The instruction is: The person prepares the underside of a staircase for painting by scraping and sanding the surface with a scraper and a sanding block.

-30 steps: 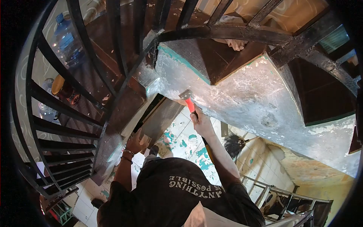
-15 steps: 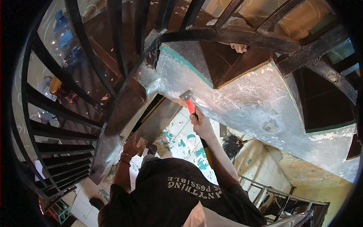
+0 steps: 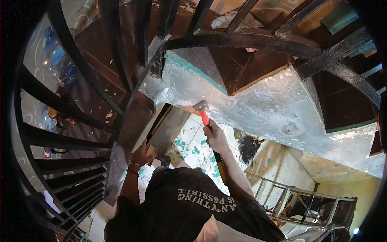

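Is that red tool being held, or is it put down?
Held: the right hand is wrapped around the red tool, below its red part.

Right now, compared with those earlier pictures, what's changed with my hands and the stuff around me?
Mainly the view: the blue bottle sits farther left and lower in the picture. I see nothing newly grasped or let go. Your right hand still grips the red scraper, its head near the pale wall's lower edge; your left hand stays by the brown board.
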The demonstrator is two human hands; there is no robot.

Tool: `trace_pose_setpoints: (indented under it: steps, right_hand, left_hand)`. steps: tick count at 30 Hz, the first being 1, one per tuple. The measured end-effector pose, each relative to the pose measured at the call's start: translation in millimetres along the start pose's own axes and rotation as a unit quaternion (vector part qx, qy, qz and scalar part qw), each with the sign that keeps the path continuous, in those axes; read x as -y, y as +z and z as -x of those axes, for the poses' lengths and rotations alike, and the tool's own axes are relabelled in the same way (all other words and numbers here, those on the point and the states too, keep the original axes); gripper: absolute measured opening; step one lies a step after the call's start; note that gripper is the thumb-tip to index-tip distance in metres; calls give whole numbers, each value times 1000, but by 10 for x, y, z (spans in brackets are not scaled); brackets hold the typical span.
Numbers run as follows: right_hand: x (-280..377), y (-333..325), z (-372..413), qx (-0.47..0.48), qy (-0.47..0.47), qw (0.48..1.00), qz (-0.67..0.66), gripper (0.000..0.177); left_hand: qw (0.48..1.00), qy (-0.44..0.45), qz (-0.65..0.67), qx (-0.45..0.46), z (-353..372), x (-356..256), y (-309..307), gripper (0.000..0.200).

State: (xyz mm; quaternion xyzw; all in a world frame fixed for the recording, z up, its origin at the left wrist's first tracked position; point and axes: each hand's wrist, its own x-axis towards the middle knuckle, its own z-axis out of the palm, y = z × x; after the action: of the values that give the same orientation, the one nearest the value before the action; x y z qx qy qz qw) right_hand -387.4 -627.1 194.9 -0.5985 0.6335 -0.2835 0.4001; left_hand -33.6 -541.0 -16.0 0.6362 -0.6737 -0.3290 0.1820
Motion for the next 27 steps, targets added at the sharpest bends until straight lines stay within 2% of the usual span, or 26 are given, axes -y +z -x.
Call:
trace_pose_setpoints:
  steps: [3,5,7,9,11,12,14,15,16,19,23,24,27]
  right_hand:
    - [167,59,-7,-18,7,999,32,38]
    - [219,70,19,-23,20,998,46,36]
    - [215,0,66,6,60,998,4,37]
    - [112,81,15,-9,50,998,34,38]
    - [144,147,-54,-7,28,998,59,38]
    - [127,142,-63,-4,24,997,68,38]
    - [222,59,14,3,44,998,46,38]
    - [248,38,59,10,65,998,25,38]
    - [65,94,30,-12,12,1000,19,39]
    - [39,221,-86,-26,-29,998,54,38]
    - [124,96,27,-8,19,1000,6,37]
    - [236,62,46,-2,64,998,8,35]
    - [204,159,-59,-6,21,999,35,34]
  left_hand:
    - [1000,14,6,15,-103,5,-98,106]
    - [998,-7,60,33,-147,-32,-176,106]
    - [997,-27,55,45,-177,-138,-266,105]
    - [996,-50,47,65,-159,-125,-248,105]
    - [999,12,16,27,-151,30,-112,104]
    - [999,13,16,27,-138,-24,-175,104]
    - [991,-69,70,93,-111,-259,-379,104]
    - [991,-70,72,91,-109,-215,-345,104]
    - [994,-54,64,74,-86,-154,-303,104]
    - [996,-37,53,68,-62,-115,-289,105]
    - [994,-57,61,77,-77,-100,-316,106]
    - [994,-58,64,74,-85,-76,-281,106]
    - [996,-35,52,69,-68,-44,-260,106]
